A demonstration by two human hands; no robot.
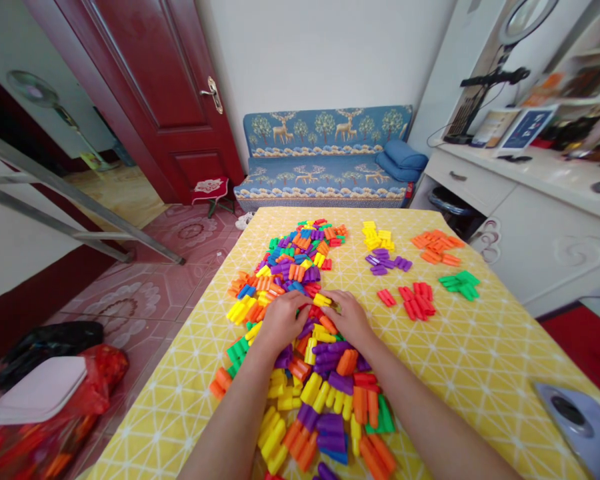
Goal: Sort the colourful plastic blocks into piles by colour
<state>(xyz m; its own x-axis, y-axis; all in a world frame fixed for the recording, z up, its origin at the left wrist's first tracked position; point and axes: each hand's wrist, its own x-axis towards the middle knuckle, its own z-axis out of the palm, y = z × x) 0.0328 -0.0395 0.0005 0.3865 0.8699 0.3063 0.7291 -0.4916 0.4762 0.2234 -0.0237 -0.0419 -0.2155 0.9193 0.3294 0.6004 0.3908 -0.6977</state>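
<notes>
A long heap of small plastic pieces (330,357), shaped like short tubes joined side by side, runs down the table in several colours. My right hand (349,319) is over the middle of it, fingers bent around a yellow plastic piece (322,300). Opposite, my left hand (284,321) curls its fingers and thumb together low in the heap, beside red pieces; what lies between its fingertips is hidden. Right of the heap lie separate groups: yellow pieces (377,237), purple pieces (386,261), red pieces (417,302), orange pieces (436,247) and green pieces (461,285).
A yellow patterned cloth covers the table (485,373). On its right edge lies a pale device (570,427) with a dark oval. Beyond stand a blue sofa (325,170) and a white cabinet (540,227). A metal ladder (95,213) and bags (100,380) are at left.
</notes>
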